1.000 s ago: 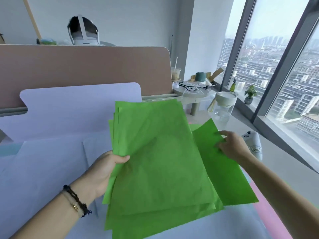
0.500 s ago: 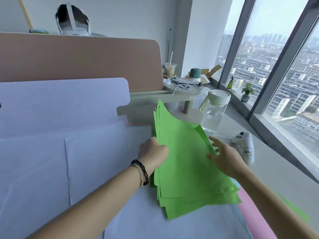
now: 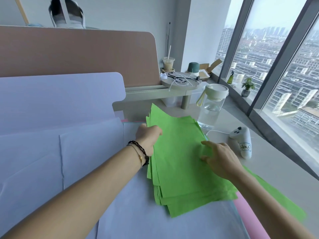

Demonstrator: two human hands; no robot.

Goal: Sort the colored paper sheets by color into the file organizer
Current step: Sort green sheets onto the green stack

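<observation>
Nearest the camera, pale lavender sheets [image 3: 120, 204] are covering the desk, with a pink sheet [image 3: 248, 214] peeking out at the right. On top, the green paper stack [image 3: 181, 161] is lying flat; the left hand [image 3: 148, 135] is gripping its left edge, fingers curled, while the right hand [image 3: 222, 159] is resting on it with loose, spread fingers. Beyond, a water bottle [image 3: 211, 107] is sitting part-filled, capped. Farther back, an iced drink cup [image 3: 168, 63] is standing by the brown partition [image 3: 77, 52], windows [image 3: 269, 54] showing city.
</observation>
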